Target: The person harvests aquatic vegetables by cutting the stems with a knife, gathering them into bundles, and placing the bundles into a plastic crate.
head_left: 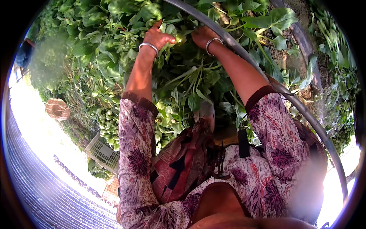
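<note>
Both my hands reach in among leafy green vegetable plants at the top of the view. My left hand, with a silver bangle at the wrist, has its thumb and a finger spread beside pale green leaves; nothing is plainly held in it. To the right, my right hand is bent inward with its fingers hidden by foliage, so what it touches does not show. Just below the hands, long-stemmed leafy greens spread out over my lap side.
A curved grey pipe arches close past my right forearm. Left of me are a plastic crate, piled pale-stemmed greens and a round brown basket-like object. Soil shows at right. Another person is at far left.
</note>
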Demonstrator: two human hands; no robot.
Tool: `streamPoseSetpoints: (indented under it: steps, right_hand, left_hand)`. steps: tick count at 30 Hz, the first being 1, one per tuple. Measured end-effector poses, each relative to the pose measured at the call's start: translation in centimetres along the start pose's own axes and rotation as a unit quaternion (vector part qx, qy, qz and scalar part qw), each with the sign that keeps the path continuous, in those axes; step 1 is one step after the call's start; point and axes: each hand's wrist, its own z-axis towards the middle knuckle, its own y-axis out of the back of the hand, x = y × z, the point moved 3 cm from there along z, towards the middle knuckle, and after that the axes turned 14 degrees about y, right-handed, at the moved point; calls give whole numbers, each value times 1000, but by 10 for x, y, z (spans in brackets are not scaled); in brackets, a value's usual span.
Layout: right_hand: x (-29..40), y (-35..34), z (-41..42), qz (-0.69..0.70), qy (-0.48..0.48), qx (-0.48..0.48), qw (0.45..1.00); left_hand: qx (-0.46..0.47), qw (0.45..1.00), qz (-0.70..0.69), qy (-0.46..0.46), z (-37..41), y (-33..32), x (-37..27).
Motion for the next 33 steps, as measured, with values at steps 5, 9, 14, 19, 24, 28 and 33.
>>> streamPoseSetpoints:
  steps: [5,9,14,19,24,28,33]
  right_hand:
    - [4,23,-1,-150,73,149,975]
    - [2,13,5,-24,-34,97,994]
    - [10,14,-9,-60,25,121,991]
    - [-2,19,-18,48,-55,16,997]
    - [17,35,-15,49,-70,14,996]
    - [11,35,-7,35,-42,1,998]
    - [17,36,2,-101,65,108,987]
  left_hand:
    - [37,999,-4,23,-31,-7,-40]
    - [33,999,-9,-10,-30,-2,-37]
    - [-43,995,81,-29,-19,-1,-18]
    - [29,999,-20,32,-31,0,-35]
    - [21,998,-36,44,-17,4,-16]
    - [-8,999,2,42,-20,6,-27]
    - [-22,999,27,40,-26,6,-28]
